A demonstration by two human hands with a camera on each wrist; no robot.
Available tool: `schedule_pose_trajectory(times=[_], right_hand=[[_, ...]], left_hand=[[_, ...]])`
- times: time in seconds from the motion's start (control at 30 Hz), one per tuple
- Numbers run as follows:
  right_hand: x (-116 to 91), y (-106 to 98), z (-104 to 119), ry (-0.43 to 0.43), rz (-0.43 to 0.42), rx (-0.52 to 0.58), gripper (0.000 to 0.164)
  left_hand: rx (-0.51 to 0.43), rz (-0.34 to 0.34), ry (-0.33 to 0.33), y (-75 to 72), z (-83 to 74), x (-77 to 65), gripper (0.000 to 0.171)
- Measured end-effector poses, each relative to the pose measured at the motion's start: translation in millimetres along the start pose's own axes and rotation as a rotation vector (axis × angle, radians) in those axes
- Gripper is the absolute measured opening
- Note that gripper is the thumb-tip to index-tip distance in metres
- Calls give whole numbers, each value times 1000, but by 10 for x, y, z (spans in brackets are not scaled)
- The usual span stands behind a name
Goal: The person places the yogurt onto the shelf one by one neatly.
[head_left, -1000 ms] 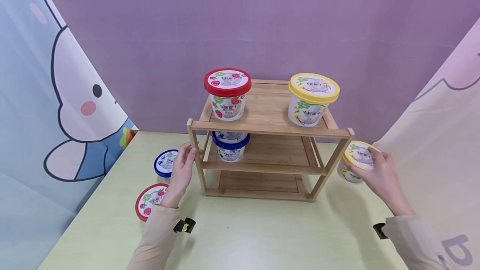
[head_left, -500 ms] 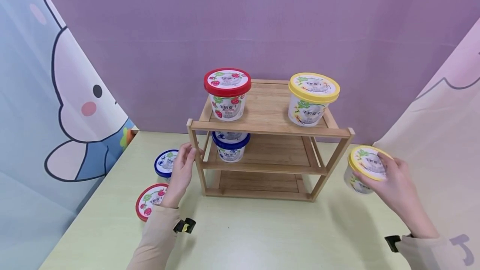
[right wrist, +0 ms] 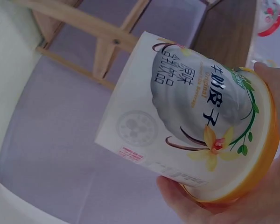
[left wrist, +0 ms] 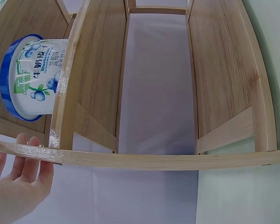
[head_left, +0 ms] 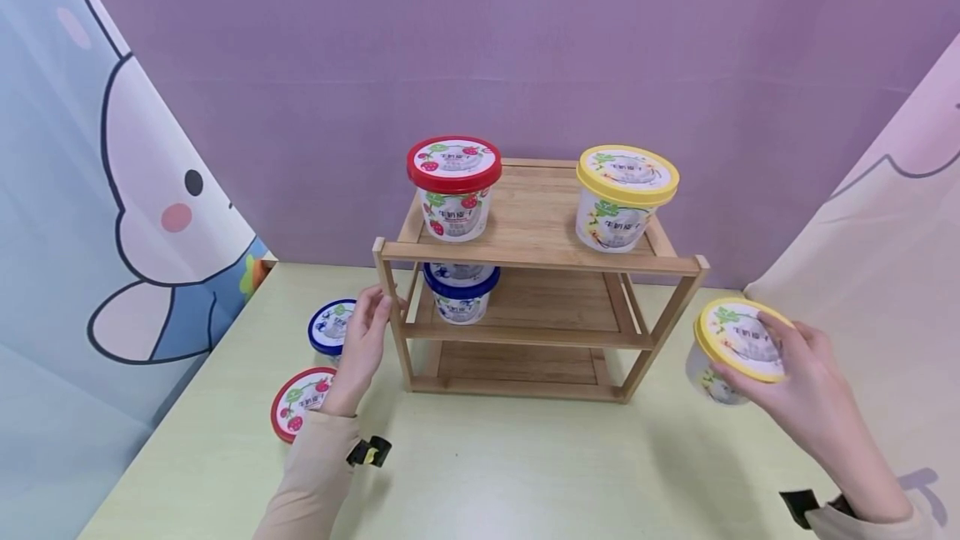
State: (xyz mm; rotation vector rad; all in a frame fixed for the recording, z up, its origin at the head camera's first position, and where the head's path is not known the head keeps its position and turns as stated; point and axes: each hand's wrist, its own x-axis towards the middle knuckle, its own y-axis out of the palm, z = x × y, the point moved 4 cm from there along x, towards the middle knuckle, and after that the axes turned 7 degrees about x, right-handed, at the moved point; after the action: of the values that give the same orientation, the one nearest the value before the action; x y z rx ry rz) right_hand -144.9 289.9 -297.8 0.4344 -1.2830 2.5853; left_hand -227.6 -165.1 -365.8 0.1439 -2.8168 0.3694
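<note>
My right hand grips a yellow-lidded milk drink tub around its lid, off the table to the right of the wooden shelf. The right wrist view shows the held tub tipped, its printed side toward the camera. My left hand holds the shelf's left front post, fingertips showing past the wood in the left wrist view. On the top board stand a red-lidded tub at left and another yellow-lidded tub at right. Blue-lidded tubs are on the middle board's left side.
On the table left of the shelf are a blue-lidded tub and a red-lidded tub, both partly behind my left arm. A purple cloth hangs behind; printed curtains flank both sides.
My right hand has lifted the yellow-lidded tub and brought it right and nearer to me, away from the shelf's side. My left hand has stayed on the post.
</note>
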Motion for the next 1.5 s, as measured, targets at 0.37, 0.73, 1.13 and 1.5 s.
schedule_pose_trajectory(times=[0.37, 0.73, 1.13, 1.5], right_hand=[[-72, -9, 260, -41, 52, 32, 81], [-47, 120, 523, -135, 81, 89, 81], [63, 336, 732, -188, 111, 149, 75], [219, 540, 864, -161, 110, 152, 77]], left_hand=[[-5, -15, 5, 4, -20, -5, 33], [6, -19, 12, 1, -2, 0, 34], [0, -23, 23, 0, -6, -3, 34], [9, -27, 28, 0, -2, -1, 33]])
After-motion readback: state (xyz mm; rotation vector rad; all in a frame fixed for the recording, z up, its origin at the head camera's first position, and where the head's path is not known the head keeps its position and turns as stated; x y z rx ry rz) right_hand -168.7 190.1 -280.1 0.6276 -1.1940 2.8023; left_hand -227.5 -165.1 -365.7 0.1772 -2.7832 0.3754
